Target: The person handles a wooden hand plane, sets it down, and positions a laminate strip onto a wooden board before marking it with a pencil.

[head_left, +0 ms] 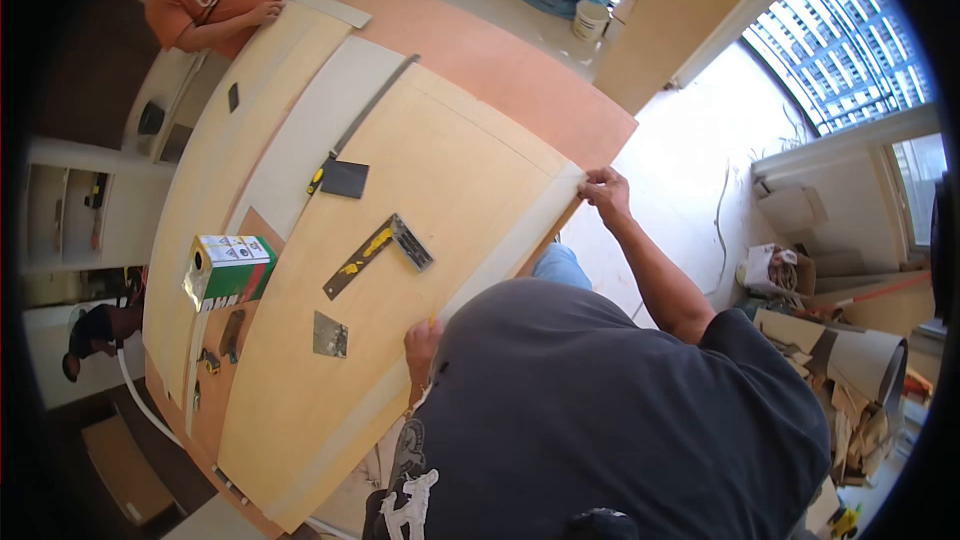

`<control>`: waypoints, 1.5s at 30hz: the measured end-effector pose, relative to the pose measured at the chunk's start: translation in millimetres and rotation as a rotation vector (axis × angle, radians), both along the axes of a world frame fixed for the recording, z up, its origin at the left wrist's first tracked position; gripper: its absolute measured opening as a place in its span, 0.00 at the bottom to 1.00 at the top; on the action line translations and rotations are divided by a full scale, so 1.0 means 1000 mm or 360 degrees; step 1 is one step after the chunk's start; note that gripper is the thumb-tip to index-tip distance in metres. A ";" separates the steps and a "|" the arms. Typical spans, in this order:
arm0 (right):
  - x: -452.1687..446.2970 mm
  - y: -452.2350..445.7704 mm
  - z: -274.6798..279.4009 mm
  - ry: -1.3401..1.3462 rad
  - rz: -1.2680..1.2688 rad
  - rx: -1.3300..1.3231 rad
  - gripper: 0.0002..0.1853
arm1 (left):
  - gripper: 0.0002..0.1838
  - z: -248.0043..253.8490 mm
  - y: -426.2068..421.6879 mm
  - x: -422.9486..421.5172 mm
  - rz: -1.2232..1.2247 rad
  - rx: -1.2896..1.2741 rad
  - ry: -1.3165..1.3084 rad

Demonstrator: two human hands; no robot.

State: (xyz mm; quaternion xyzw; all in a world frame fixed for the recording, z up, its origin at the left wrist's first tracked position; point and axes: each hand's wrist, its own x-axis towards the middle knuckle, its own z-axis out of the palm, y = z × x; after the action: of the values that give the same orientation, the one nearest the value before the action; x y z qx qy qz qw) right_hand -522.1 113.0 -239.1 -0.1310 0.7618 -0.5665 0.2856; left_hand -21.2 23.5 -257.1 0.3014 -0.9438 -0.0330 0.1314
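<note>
My right hand (pixel 607 195) is closed in a pinch at the far right corner of a light wooden panel (pixel 470 200), on the end of a pale strip (pixel 525 225) along its near edge. Beside my torso, my left hand (pixel 422 348) rests closed at the same edge; a small yellow bit shows at its fingertips, too small to name. On the panel lie an angled metal square (pixel 365 255) with yellow marks, a thin metal plate (pixel 330 334) and a dark scraper blade (pixel 344 179).
A green and white metal can (pixel 230 270) stands left of the panel, near small tools (pixel 209 360). A person in an orange shirt (pixel 215 0) touches the table's far end. Another person (pixel 100 332) is at far left. Wood scraps (pixel 850 420) lie at right.
</note>
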 end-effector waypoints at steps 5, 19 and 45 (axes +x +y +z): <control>-0.030 -0.001 -0.016 0.0269 0.0301 0.0215 0.11 | 0.19 0.020 0.001 -0.046 -0.0106 0.0009 0.0044; -0.038 -0.051 0.025 0.1252 0.0969 0.0925 0.07 | 0.16 0.022 0.021 -0.126 0.0238 -0.0069 0.0115; -0.087 -0.050 0.012 0.0723 0.1294 0.0482 0.10 | 0.26 0.069 0.047 -0.196 0.0900 0.0405 0.0035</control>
State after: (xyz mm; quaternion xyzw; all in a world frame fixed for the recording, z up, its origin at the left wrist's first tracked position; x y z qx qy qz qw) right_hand -609.1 62.9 -226.8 -0.4951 0.7659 -0.2490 0.3260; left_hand -216.8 70.1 -188.2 0.5658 -0.8093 -0.1161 0.1067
